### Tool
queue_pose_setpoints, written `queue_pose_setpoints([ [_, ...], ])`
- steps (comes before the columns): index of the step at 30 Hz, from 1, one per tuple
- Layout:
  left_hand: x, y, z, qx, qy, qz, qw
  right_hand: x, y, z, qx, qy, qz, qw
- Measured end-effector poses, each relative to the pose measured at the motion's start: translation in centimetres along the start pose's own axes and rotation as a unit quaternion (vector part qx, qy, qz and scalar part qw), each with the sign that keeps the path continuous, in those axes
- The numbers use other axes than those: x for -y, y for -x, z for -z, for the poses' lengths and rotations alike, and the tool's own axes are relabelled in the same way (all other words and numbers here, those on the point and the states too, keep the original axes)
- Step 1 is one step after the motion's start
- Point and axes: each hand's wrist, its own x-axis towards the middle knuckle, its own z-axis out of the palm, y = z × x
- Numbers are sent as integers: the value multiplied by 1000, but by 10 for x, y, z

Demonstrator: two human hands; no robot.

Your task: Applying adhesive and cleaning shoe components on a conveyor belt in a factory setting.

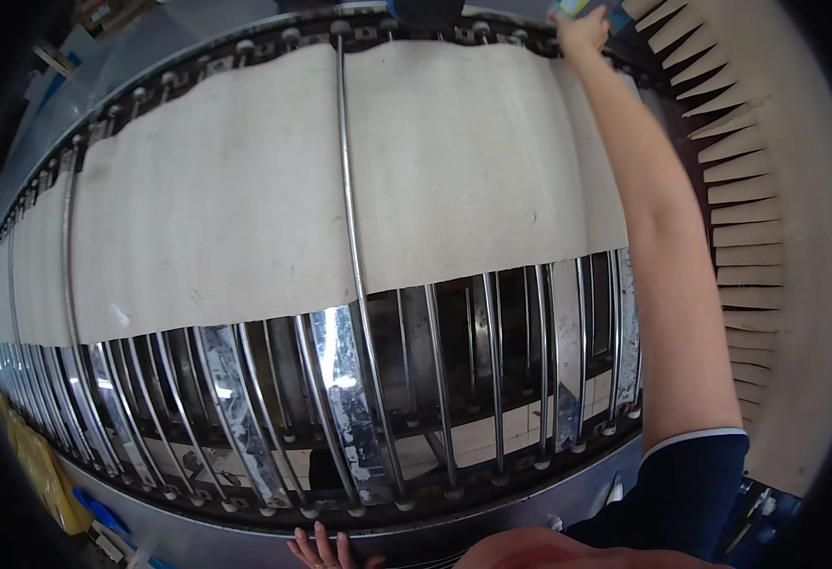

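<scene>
A broad cream sheet (454,161) lies over a row of shiny metal rods (492,370). One longer rod (346,161) runs across the top of it. My right arm stretches over the sheet's right end to the far side. There my right hand (582,33) is closed on a small light-blue and yellow-green thing (570,8), partly cut off by the picture's upper edge, so its kind is unclear. At the near side my left hand (321,550) rests with its fingers spread against the grey metal frame (255,539), holding nothing.
To the right hangs cream material cut into pointed strips (743,228). Gaps between the bare rods show dark machinery beneath. A yellow plastic bag (44,465) and a blue object (101,512) lie at the lower left. Roller fittings (245,45) line the far edge.
</scene>
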Motion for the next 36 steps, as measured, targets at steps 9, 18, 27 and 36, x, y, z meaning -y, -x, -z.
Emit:
queue_pose_setpoints([
  [9, -10, 10, -3, -39, 9, -27, 999, 79, 240, 160, 96, -252, 122, 955],
  [18, -15, 11, 0, -233, 165, -62, 956, 109, 506, 448, 410, -428, 213, 777],
  [27, 52, 138, -23, -274, 32, 173, 945, 7, 668, 537, 509, -410, 265, 709],
  [36, 56, 137, -48, -262, 3, 321, 910, -17, 666, 550, 495, -296, 468, 669],
])
